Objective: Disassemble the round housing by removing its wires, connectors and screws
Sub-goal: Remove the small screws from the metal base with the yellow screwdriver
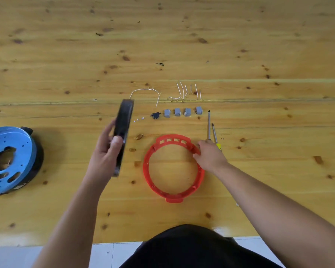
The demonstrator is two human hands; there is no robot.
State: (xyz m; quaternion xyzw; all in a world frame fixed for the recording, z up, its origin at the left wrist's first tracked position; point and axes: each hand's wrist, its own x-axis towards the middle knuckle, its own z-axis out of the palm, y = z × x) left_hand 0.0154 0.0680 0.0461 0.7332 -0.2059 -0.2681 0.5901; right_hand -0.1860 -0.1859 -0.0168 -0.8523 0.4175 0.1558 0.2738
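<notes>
Gripping a round black housing [123, 132] edge-on above the knotty pine table [259, 55] with left hand [106, 151]; right hand [209, 154] pinching the thin red plastic ring [150, 175], flat on the table. Beyond: grey boxy connectors [182, 112], white wires [184, 91], tiny screws [138, 119].

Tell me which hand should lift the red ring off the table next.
Right, probably. The right hand already rests on the red ring's rim, while the left hand grips the black round part held on edge.
</notes>
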